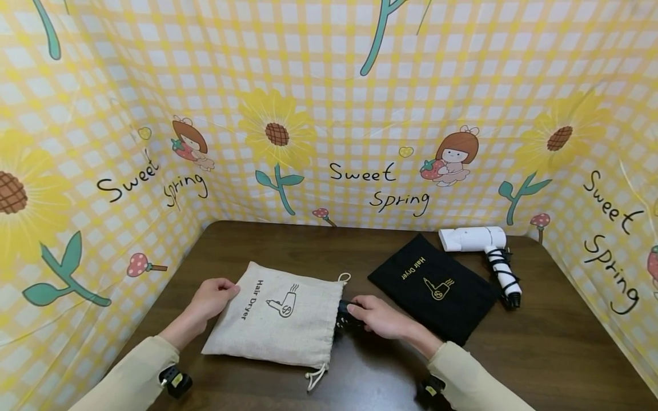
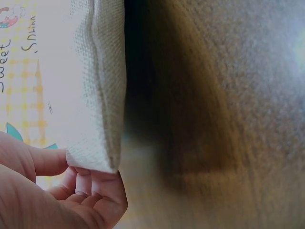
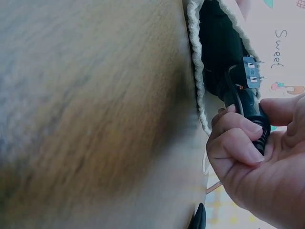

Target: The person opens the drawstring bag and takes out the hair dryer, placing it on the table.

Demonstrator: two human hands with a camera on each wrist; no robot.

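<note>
A beige cloth drawstring bag (image 1: pixel 303 342), printed "Hair Dryer", lies on the brown table. My left hand (image 1: pixel 213 299) pinches its closed end at the left edge; in the left wrist view, thumb and curled fingers hold the bag's corner (image 2: pixel 102 157). At the bag's open mouth on the right, my right hand (image 1: pixel 382 317) grips the handle of a black hair dryer (image 3: pixel 221 43). The right wrist view has most of the dryer inside the bag, with a two-pin plug (image 3: pixel 251 72) and some cord beside the handle. The cloth hides the dryer's far end.
Right of the bag lies a flat black pouch (image 1: pixel 437 311) with yellow "Hair Dryer" print. Behind it rests a white hair dryer (image 1: pixel 470 238), black cord wound around its handle. A checkered curtain (image 1: pixel 349 120) stands around the table's back and sides.
</note>
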